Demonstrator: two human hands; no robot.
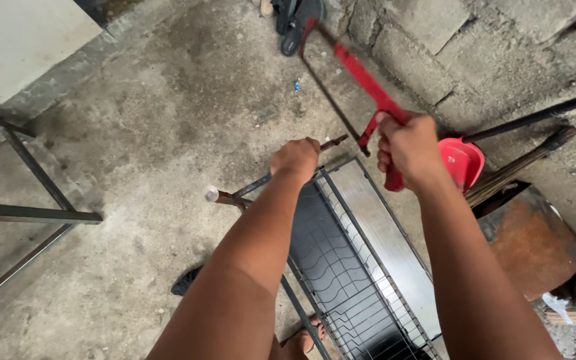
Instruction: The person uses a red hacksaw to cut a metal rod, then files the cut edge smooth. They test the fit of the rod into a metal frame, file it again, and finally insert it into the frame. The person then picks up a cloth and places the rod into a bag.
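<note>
Both your hands are clenched: your right hand (409,148) grips the handle of the red hacksaw (361,77), its frame slanting far and left, while your left hand (295,159) clamps the rusty metal rod (261,183) across the far end of the wire rack (361,267).

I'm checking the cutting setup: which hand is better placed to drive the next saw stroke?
Probably the right hand: it grips the red hacksaw by its handle. The left hand is closed on the rusty metal rod, steadying it at the wire rack.
</note>
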